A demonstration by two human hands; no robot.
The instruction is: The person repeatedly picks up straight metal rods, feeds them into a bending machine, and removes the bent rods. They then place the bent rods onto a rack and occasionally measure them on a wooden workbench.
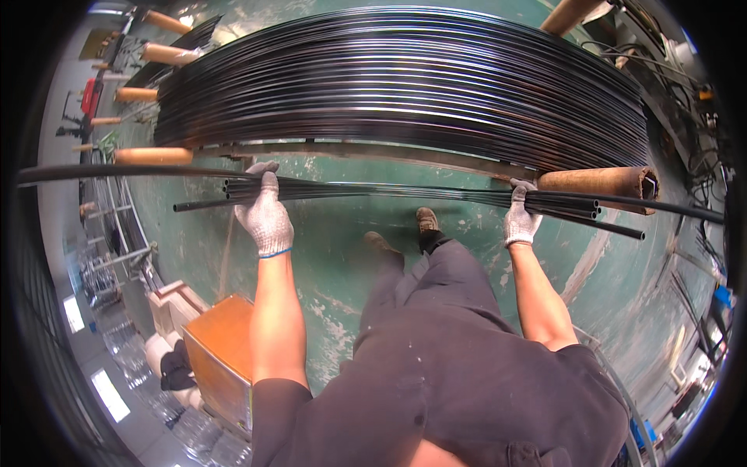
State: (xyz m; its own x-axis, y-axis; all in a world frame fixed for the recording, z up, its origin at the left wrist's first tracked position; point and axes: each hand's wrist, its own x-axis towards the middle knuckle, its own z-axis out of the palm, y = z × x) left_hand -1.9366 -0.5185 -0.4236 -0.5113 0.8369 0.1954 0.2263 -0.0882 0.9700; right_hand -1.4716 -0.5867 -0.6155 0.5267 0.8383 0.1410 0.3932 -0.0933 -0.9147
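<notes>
A bundle of thin black tubes stretches across in front of me, held in both hands. My left hand, in a whitish knit glove with a blue cuff edge, is closed round the bundle near its left end. Toward the other end, my right hand, gloved alike, grips the same bundle. Open tube ends stick out past both hands, and they are not all even. One longer dark bar runs out beyond the rest on both sides. Just beyond the bundle lies a wide stack of long black tubes on a rack.
Cardboard-brown rollers, such as the right one and the left one, flank the rack. An orange-topped box stands at my left beside a chair. Machinery and cables line the far right. The green floor is scuffed.
</notes>
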